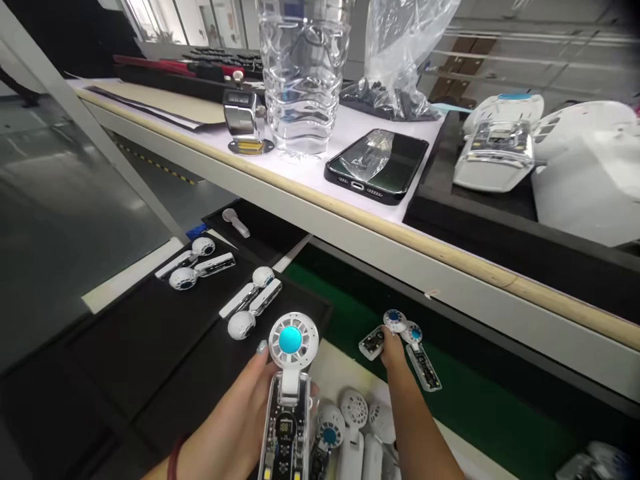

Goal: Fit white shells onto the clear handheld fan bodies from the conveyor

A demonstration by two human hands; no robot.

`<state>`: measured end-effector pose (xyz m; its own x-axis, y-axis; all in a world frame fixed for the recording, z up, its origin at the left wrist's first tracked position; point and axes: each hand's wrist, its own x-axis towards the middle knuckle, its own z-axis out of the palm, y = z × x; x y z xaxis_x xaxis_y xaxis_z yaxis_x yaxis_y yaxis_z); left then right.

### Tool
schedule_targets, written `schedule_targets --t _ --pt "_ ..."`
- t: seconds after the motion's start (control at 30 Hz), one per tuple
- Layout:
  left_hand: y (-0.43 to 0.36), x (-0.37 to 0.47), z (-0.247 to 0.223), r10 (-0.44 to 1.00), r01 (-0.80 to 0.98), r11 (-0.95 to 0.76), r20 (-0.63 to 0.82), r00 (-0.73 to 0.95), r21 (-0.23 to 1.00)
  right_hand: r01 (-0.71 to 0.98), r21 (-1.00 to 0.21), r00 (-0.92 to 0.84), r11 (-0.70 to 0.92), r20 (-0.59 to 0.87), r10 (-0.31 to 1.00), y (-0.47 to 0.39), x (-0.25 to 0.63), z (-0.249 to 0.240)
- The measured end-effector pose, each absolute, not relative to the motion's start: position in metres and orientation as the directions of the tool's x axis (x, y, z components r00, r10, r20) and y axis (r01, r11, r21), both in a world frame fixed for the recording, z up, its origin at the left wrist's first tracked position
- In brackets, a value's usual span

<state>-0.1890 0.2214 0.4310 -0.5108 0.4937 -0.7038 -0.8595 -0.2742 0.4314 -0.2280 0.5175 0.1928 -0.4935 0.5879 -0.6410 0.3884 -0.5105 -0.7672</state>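
My left hand (pixel 253 393) is wrapped round a small handheld fan (pixel 290 340) with a white round head, a blue centre and a clear body showing its circuit board. Farther off at the right, my right hand (pixel 393 345) has its fingers closed at a second fan (pixel 373 342) over the green surface. Touching or very near that one is another clear-bodied fan (pixel 424 367). Between my forearms lie several white fans (pixel 355 410), partly hidden by the held fan and my right arm.
More fans (pixel 243 325) lie on a black tray (pixel 125 340) at the left. The upper shelf (pixel 350 233) crosses above my right hand, bearing a plastic bottle (pixel 303 87), a phone (pixel 383 163), a metal dispenser (pixel 245 120) and white fan parts (pixel 497 153) in a black tray.
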Motion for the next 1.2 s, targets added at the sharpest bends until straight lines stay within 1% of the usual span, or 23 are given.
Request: schedule_targets --t 0.03,0.13,0.2,0.23,0.3,0.37,0.43,0.5,0.53,0.57,0.6,0.67,0.73,0.77,0.87,0.93,1.0,1.07,1.13,1.2 --pt "0.220 -0.187 0.432 0.502 -0.869 -0.266 -0.709 -0.495 0.418 0.339 -0.742 -0.539 -0.579 -0.657 0.527 0.511 -0.217 0.202" --pt "0.213 -0.184 0.433 0.542 -0.883 -0.246 -0.699 -0.467 0.399 0.255 -0.608 -0.628 -0.752 -0.696 0.349 0.483 -0.180 0.234" --pt "0.206 -0.182 0.433 0.563 -0.886 -0.213 -0.690 -0.456 0.412 0.215 -0.536 -0.662 -0.816 -0.695 0.282 0.457 -0.160 0.258" --pt "0.202 -0.182 0.433 0.566 -0.887 -0.189 -0.691 -0.449 0.422 0.191 -0.513 -0.674 -0.837 -0.689 0.268 0.444 -0.152 0.269" --pt "0.194 -0.182 0.435 0.577 -0.886 -0.141 -0.690 -0.436 0.442 0.125 -0.488 -0.679 -0.864 -0.677 0.284 0.415 -0.139 0.290" --pt "0.186 -0.182 0.438 0.603 -0.883 -0.113 -0.675 -0.425 0.455 0.106 -0.509 -0.673 -0.854 -0.669 0.316 0.389 -0.129 0.312" --pt "0.177 -0.184 0.442 0.644 -0.890 -0.088 -0.656 -0.394 0.448 0.140 -0.608 -0.675 -0.781 -0.636 0.374 0.365 -0.120 0.338" --pt "0.166 -0.187 0.444 0.679 -0.900 -0.069 -0.641 -0.358 0.429 0.196 -0.716 -0.683 -0.670 -0.590 0.430 0.344 -0.111 0.366" --pt "0.160 -0.188 0.444 0.694 -0.907 -0.061 -0.635 -0.339 0.417 0.220 -0.736 -0.688 -0.640 -0.582 0.433 0.335 -0.107 0.380" --pt "0.154 -0.190 0.443 0.709 -0.914 -0.059 -0.628 -0.322 0.402 0.247 -0.728 -0.693 -0.640 -0.594 0.408 0.326 -0.103 0.394" --pt "0.149 -0.191 0.441 0.723 -0.922 -0.060 -0.620 -0.304 0.383 0.273 -0.694 -0.698 -0.666 -0.620 0.360 0.318 -0.100 0.408" --pt "0.138 -0.192 0.435 0.748 -0.948 -0.054 -0.615 -0.247 0.315 0.305 -0.597 -0.698 -0.742 -0.670 0.252 0.303 -0.094 0.430" --pt "0.131 -0.191 0.431 0.763 -0.966 -0.060 -0.612 -0.207 0.253 0.293 -0.541 -0.695 -0.789 -0.686 0.213 0.291 -0.090 0.446" --pt "0.128 -0.190 0.431 0.757 -0.967 -0.067 -0.619 -0.209 0.244 0.279 -0.527 -0.703 -0.803 -0.681 0.203 0.285 -0.088 0.452" --pt "0.129 -0.187 0.443 0.741 -0.959 -0.089 -0.625 -0.245 0.270 0.239 -0.495 -0.768 -0.835 -0.623 0.149 0.274 -0.089 0.464" --pt "0.134 -0.187 0.457 0.776 -0.956 -0.090 -0.582 -0.242 0.278 0.200 -0.474 -0.811 -0.858 -0.572 0.127 0.270 -0.093 0.470" --pt "0.139 -0.189 0.470 0.829 -0.949 -0.107 -0.500 -0.250 0.297 0.156 -0.472 -0.831 -0.867 -0.538 0.143 0.268 -0.097 0.475" --pt "0.142 -0.192 0.480 0.848 -0.925 -0.129 -0.444 -0.290 0.357 0.135 -0.489 -0.830 -0.862 -0.531 0.170 0.269 -0.099 0.478" --pt "0.144 -0.194 0.485 0.839 -0.896 -0.137 -0.432 -0.332 0.422 0.130 -0.506 -0.826 -0.853 -0.531 0.189 0.271 -0.100 0.479" --pt "0.144 -0.196 0.486 0.828 -0.880 -0.132 -0.438 -0.351 0.456 0.132 -0.509 -0.825 -0.850 -0.532 0.190 0.273 -0.100 0.478"
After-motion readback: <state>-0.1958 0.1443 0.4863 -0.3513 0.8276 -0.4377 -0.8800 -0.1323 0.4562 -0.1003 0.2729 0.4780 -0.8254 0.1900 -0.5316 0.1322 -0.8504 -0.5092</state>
